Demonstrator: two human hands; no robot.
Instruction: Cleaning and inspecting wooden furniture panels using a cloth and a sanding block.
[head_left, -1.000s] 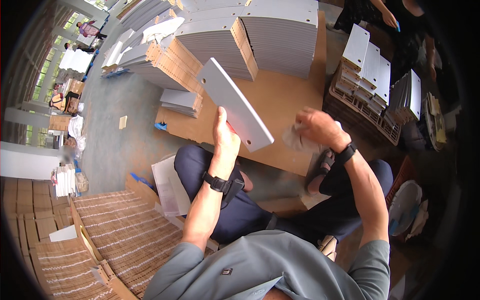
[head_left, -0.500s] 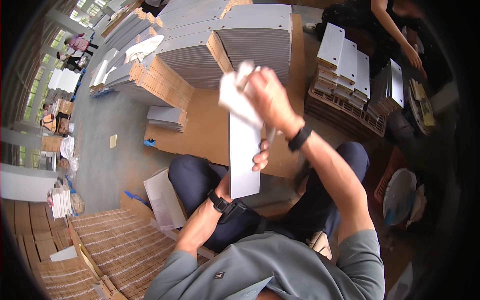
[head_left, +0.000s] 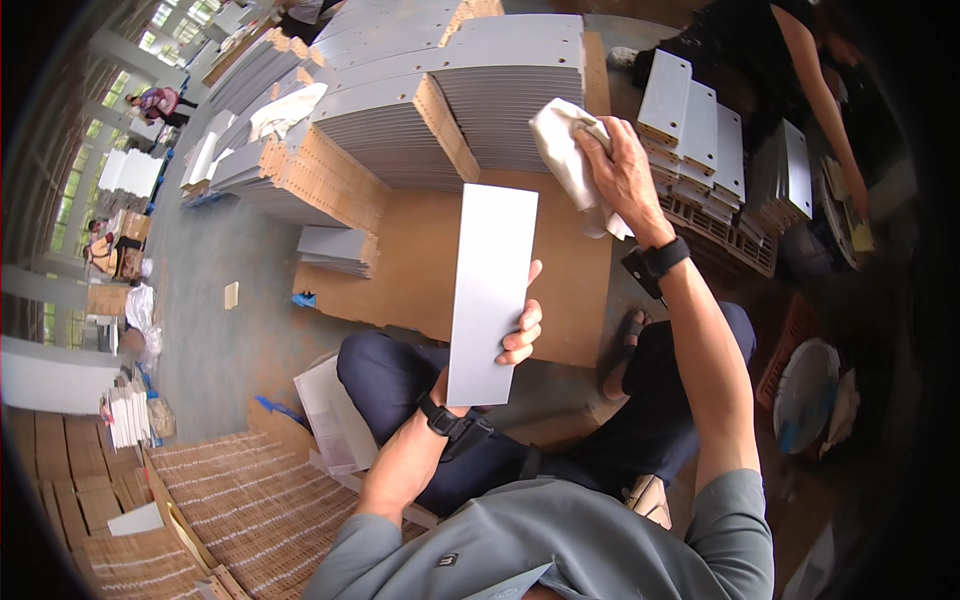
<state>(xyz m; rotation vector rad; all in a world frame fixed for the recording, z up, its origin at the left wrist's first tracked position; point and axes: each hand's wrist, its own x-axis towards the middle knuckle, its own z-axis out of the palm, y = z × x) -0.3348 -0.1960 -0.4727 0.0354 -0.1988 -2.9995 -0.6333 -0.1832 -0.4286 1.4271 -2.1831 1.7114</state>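
A flat, pale grey-white panel stands lengthwise in front of me. My left hand grips it from behind near its lower end, with the fingertips curling round the right edge; the rest of that hand is hidden. Off to the panel's upper right, my right hand pinches a white cloth, bunched and hanging down. The cloth is apart from the panel. Beyond both hands, tall stacks of similar grey panels with drilled wooden edges stand on a brown cardboard sheet.
A short panel stack lies at the cardboard's left. More panels rest on a pallet at right, near another person's arm. A second white cloth drapes over the left stacks. A round tub stands lower right.
My right hand and the cloth have moved off the panel toward the right. The panel's upper part is now uncovered, and its face is turned more toward me. My left hand keeps its hold.
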